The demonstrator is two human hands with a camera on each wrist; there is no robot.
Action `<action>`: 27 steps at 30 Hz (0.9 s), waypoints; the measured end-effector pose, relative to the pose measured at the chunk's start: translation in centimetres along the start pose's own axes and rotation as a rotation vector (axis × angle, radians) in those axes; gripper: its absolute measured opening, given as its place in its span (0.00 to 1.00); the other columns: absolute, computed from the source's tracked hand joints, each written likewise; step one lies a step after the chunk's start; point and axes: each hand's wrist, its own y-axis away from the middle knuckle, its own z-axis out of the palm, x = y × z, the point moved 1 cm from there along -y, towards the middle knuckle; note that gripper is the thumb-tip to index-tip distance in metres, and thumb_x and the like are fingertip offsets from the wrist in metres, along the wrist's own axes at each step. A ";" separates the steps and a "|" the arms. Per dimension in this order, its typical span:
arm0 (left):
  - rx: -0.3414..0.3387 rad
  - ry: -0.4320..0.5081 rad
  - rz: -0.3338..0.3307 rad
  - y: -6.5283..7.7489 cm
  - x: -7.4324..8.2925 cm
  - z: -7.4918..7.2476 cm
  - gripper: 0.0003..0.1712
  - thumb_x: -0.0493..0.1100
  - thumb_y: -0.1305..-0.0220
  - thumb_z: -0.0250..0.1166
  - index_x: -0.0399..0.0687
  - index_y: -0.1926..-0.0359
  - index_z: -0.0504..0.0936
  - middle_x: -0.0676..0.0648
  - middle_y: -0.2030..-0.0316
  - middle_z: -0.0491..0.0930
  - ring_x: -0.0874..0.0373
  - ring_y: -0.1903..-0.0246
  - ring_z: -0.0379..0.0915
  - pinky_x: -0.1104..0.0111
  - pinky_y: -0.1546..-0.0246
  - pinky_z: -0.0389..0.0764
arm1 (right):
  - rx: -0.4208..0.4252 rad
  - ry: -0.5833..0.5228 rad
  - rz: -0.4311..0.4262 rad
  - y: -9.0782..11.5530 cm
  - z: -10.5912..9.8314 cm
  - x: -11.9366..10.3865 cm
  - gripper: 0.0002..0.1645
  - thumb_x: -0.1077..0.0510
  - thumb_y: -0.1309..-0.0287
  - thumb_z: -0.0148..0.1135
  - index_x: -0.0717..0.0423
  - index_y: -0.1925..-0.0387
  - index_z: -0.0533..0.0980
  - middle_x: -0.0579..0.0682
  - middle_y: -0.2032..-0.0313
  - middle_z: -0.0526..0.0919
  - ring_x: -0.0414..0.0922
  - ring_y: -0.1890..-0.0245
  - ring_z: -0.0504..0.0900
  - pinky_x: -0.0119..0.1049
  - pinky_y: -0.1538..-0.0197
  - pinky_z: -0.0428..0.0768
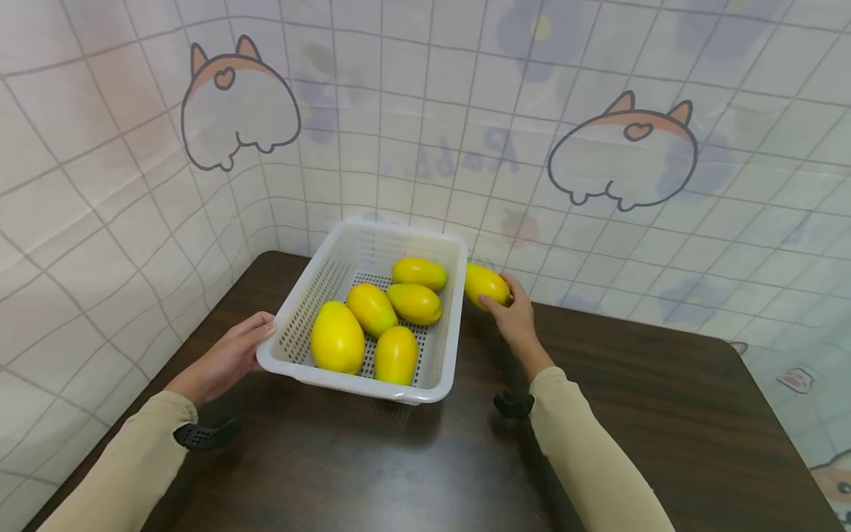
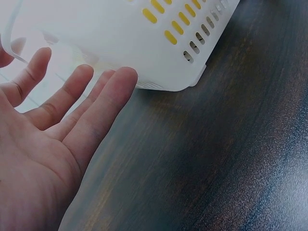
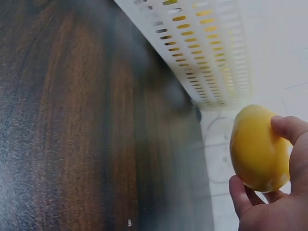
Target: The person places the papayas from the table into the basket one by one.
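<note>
A white plastic basket (image 1: 302,373) with slotted walls holds several yellow mangoes (image 1: 337,338), some greenish at one end. My left hand (image 1: 236,351) holds the basket at its near left corner. In the left wrist view the fingers (image 2: 103,110) lie against the basket's outer wall, with the thumb by the rim. Outside the basket, just beyond its right wall, my right hand (image 1: 517,314) grips another yellow mango (image 1: 485,284). The right wrist view shows this mango (image 3: 257,149) between thumb and fingers, apart from the slotted wall.
Beneath everything is a dark brown wooden table (image 1: 638,369). A white gridded cloth (image 1: 425,125) with cartoon animal prints hangs behind the table and along its left side. Dark bands (image 1: 206,434) sit at both wrists, by the beige sleeves.
</note>
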 end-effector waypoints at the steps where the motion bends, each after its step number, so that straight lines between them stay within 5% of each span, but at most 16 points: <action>1: 0.001 -0.001 0.001 0.0 0.0 0.0 0.23 0.56 0.24 0.42 0.44 0.41 0.60 0.41 0.45 0.68 0.57 0.53 0.76 0.63 0.51 0.78 | 0.002 -0.003 -0.002 0.0 0.0 -0.1 0.41 0.51 0.40 0.64 0.49 0.29 0.58 0.55 0.32 0.64 0.55 0.39 0.68 0.52 0.37 0.71; 14: -0.018 0.007 0.010 -0.2 0.0 0.1 0.23 0.56 0.24 0.42 0.44 0.42 0.61 0.45 0.47 0.69 0.59 0.53 0.76 0.64 0.52 0.78 | 0.122 -0.079 -0.018 0.4 -0.8 -1.2 0.40 0.51 0.41 0.65 0.48 0.30 0.60 0.54 0.35 0.66 0.53 0.43 0.70 0.48 0.41 0.74; 27: -0.028 -0.012 0.013 0.0 -0.1 -0.1 0.25 0.57 0.24 0.41 0.43 0.40 0.59 0.36 0.41 0.65 0.57 0.51 0.76 0.62 0.50 0.78 | 0.190 -0.090 -0.150 0.6 -0.7 -1.8 0.40 0.44 0.42 0.65 0.50 0.32 0.63 0.53 0.36 0.69 0.54 0.45 0.73 0.46 0.45 0.74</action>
